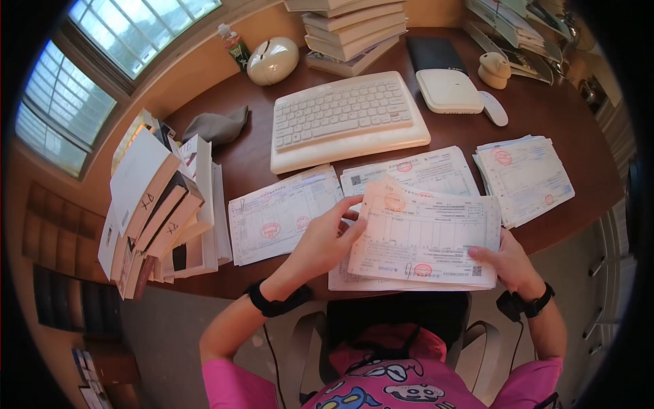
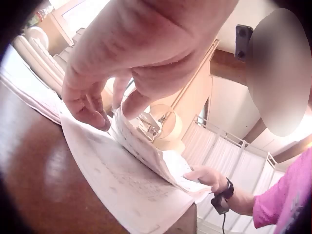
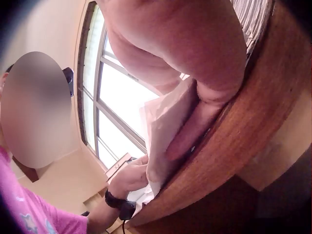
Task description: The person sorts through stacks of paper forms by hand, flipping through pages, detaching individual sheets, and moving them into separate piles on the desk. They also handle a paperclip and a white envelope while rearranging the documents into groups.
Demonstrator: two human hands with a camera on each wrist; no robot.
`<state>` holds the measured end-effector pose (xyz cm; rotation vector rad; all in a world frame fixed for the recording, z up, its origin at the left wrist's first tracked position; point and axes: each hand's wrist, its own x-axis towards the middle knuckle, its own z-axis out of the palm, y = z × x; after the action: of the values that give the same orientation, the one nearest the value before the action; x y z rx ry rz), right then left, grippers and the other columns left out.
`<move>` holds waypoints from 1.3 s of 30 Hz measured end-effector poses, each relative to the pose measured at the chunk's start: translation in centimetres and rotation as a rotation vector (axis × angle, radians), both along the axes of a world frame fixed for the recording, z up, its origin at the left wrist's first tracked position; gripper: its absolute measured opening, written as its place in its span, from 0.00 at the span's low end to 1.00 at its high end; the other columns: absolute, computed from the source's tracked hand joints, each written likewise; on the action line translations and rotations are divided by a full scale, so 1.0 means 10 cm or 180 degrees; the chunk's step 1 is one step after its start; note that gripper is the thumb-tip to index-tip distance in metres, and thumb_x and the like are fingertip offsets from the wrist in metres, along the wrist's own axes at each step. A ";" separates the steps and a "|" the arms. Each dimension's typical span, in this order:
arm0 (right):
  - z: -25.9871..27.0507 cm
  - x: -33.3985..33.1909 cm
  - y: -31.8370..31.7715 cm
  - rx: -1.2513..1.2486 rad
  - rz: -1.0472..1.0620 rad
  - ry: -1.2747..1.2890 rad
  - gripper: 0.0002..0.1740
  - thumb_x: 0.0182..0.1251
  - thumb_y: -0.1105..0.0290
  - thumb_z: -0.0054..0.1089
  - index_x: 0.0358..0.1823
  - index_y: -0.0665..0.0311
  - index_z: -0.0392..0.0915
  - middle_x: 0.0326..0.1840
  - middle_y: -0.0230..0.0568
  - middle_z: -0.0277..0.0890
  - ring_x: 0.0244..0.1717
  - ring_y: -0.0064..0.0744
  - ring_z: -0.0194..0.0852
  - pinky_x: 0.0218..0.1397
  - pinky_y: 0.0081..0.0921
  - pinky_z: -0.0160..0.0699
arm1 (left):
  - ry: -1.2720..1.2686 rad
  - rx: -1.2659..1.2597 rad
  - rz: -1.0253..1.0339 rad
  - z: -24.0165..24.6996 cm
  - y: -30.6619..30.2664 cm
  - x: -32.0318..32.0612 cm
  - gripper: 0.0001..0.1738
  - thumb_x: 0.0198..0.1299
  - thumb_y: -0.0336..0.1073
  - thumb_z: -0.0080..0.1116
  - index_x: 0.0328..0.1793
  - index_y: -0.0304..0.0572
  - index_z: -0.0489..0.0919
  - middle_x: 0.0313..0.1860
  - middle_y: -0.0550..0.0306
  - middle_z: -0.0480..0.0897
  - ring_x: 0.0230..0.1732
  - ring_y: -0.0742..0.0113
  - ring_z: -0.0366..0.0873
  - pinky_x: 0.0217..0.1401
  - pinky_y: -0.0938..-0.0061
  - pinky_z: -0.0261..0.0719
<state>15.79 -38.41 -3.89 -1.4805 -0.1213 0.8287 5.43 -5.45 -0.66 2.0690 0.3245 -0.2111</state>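
Observation:
A sheaf of printed forms (image 1: 426, 235) with red stamps, a QR code and a paper clip is held between both hands at the table's front edge. My left hand (image 1: 325, 240) pinches its left edge between thumb and fingers. At its lower right corner, my right hand (image 1: 509, 262) grips with the thumb on top and the fingers underneath. In the left wrist view, the held sheets (image 2: 141, 141) are raised and slightly bowed over another form lying below. The right wrist view shows the fingers (image 3: 192, 129) under the papers, close over the wooden tabletop.
Stamped paper piles lie to the left (image 1: 279, 215), behind (image 1: 436, 170) and to the right (image 1: 528, 180). Farther back are a white keyboard (image 1: 344, 112), a white box (image 1: 449, 91) and a mouse (image 1: 495, 109). Stacked books (image 1: 153, 211) stand at the left edge.

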 end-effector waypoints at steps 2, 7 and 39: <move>0.01 -0.02 0.00 -0.0004 -0.0031 -0.0039 0.30 0.64 0.77 0.67 0.66 0.75 0.67 0.61 0.49 0.78 0.58 0.34 0.80 0.63 0.31 0.79 | -0.0071 0.0013 -0.0088 0.07 -0.01 -0.03 0.33 0.69 0.41 0.60 0.77 0.39 0.64 0.52 0.49 0.83 0.47 0.65 0.81 0.53 0.71 0.78; 0.10 -0.15 0.05 0.0216 -0.0334 -0.0479 0.23 0.66 0.78 0.65 0.61 0.75 0.73 0.56 0.43 0.81 0.55 0.30 0.80 0.60 0.28 0.78 | -0.0078 -0.0076 0.0086 0.09 0.07 -0.19 0.38 0.65 0.39 0.65 0.77 0.39 0.61 0.57 0.48 0.81 0.51 0.64 0.79 0.55 0.70 0.78; 0.20 -0.03 -0.06 -0.0336 0.0301 -0.2775 0.16 0.59 0.82 0.70 0.48 0.69 0.79 0.53 0.45 0.82 0.56 0.30 0.79 0.64 0.27 0.75 | -0.1567 -0.0045 -0.0544 -0.03 -0.11 -0.33 0.38 0.51 0.21 0.73 0.67 0.42 0.68 0.45 0.57 0.84 0.50 0.65 0.83 0.58 0.73 0.80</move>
<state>15.46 -39.05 -1.84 -1.8603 -0.8092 0.2107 2.17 -6.57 -0.94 2.0566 -0.1539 0.1945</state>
